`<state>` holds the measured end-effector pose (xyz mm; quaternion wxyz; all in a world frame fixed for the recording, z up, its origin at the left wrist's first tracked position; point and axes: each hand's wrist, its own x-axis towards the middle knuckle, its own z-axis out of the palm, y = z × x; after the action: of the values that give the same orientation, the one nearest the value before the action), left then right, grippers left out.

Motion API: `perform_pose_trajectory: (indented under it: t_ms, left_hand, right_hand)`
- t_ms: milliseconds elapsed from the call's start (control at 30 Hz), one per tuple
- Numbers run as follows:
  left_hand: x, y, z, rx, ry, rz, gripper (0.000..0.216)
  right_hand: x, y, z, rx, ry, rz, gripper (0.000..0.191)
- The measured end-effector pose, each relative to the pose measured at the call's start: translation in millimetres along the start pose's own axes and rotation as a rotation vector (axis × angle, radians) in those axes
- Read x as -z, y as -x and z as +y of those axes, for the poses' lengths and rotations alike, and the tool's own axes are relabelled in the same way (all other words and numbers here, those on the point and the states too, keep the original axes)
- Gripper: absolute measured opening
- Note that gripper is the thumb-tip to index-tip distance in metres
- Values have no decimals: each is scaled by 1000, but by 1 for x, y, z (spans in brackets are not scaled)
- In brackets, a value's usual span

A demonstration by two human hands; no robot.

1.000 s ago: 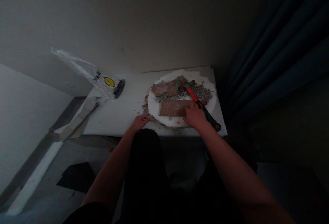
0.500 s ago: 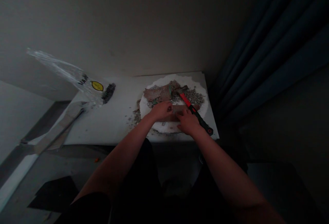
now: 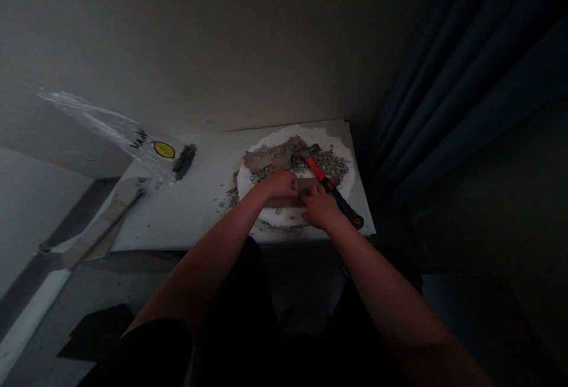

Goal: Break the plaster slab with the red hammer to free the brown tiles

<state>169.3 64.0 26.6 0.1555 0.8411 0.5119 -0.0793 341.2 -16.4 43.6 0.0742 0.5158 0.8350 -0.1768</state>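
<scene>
A round white slab [image 3: 284, 216] lies on a low white table [image 3: 195, 209]. Brown brick-like pieces rest on the slab: a broken piece [image 3: 268, 159] at the back and a flat brown piece [image 3: 306, 185] nearer me. My left hand [image 3: 280, 184] is curled over the left end of the flat brown piece. My right hand [image 3: 318, 208] grips its right end with bent fingers. A hammer with a red and black handle [image 3: 333, 189] lies on the slab just right of my right hand, its head among grey rubble [image 3: 331, 163].
A clear plastic bag [image 3: 133, 135] with a yellow label sticks up at the table's left end, beside a dark brush-like thing [image 3: 184, 161]. Dark blue curtains [image 3: 465, 79] hang at the right. A wall stands behind the table. My dark-clothed legs fill the foreground.
My left hand has come from the table's front edge onto the flat brown piece. My right hand has shifted a little on the piece. The view has swung slightly right.
</scene>
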Motion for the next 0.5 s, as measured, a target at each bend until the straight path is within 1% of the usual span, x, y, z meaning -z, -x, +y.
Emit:
perform_pose_trajectory:
  t_ms: [367, 500]
  left_hand:
    - [4, -4, 7, 22, -90, -56, 24]
    - [4, -7, 6, 7, -100, -54, 26]
  right_hand:
    - [1, 1, -2, -10, 0, -16, 55]
    - [0, -1, -1, -9, 1, -24, 56]
